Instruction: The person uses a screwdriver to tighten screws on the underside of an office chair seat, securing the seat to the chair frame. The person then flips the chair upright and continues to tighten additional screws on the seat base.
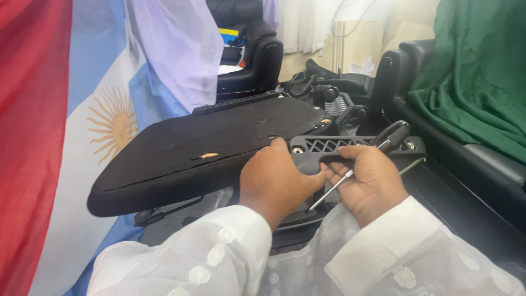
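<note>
The seat pad [208, 151] lies upside down across the person's lap, with a black bracket [356, 148] set against its right edge; one bolt head [297, 149] shows at the bracket's left end and another [410, 145] at its right, so I judge the bracket to be at least partly fastened, though whether those bolts are tight cannot be told. The left hand [274, 178] has its fingers curled around the pad's edge and the bracket's near end. The right hand [370, 183] has its fingers wrapped around a screwdriver [359, 164], shaft pointing down-left. No container is in view; chairs [252, 60] and a green cloth [476, 77] stand behind
</note>
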